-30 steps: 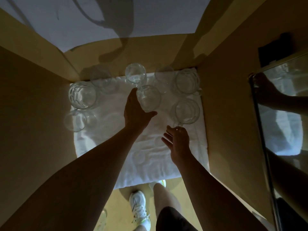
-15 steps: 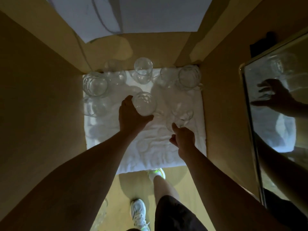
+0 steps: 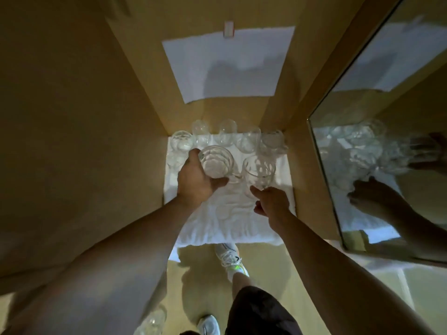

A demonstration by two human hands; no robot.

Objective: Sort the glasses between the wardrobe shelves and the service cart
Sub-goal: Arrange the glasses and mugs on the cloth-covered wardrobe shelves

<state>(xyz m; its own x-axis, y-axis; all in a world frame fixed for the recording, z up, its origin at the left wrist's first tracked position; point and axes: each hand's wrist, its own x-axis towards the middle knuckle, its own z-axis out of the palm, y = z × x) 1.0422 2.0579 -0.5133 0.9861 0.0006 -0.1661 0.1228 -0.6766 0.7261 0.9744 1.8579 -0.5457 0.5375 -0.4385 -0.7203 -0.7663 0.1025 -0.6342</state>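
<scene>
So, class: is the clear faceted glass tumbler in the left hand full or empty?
Empty: the clear faceted glass tumbler in the left hand shows no liquid inside.

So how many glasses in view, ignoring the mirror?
9 glasses: five along the towel's back edge, one at its left edge, one in the left hand, one in the right hand, one low by the left arm. Overlaps may hide more.

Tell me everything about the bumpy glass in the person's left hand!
The bumpy glass is clear and see-through, with a rippled, faceted wall and a round open rim facing up. It looks empty and stands upright over the white cloth on the shelf. The left hand curls around its side, thumb underneath.
</scene>
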